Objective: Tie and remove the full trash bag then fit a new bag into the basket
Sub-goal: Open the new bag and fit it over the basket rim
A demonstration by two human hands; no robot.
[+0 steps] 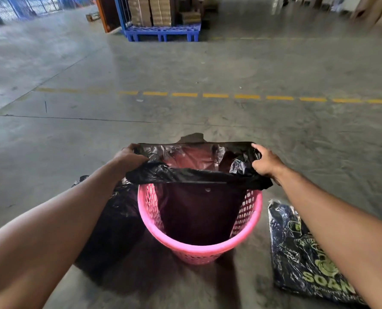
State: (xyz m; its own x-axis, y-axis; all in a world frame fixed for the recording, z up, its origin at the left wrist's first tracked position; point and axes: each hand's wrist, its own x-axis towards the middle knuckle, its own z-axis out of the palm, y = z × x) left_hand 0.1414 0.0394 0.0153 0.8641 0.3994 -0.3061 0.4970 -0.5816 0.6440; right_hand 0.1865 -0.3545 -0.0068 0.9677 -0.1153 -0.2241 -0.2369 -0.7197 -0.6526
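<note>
Black new bag (199,175) hangs stretched open above the pink basket (199,246), its lower part dropping inside. Left hand (127,158) and right hand (266,162) each have a closed grip pinching the bag's rim at opposite sides. Beside the basket on the concrete floor (185,70) sit the full trash bag (116,219), left, and a printed pack of bags (301,259), right.

hands showing: 2, left hand (127,158) and right hand (266,162) | pink perforated basket (199,248) standing: 1 | open black trash bag (185,175) showing: 1 | full black trash bag (114,221) sitting: 1 | printed bag pack (297,253) lying: 1 | blue pallet (163,32) standing: 1
</note>
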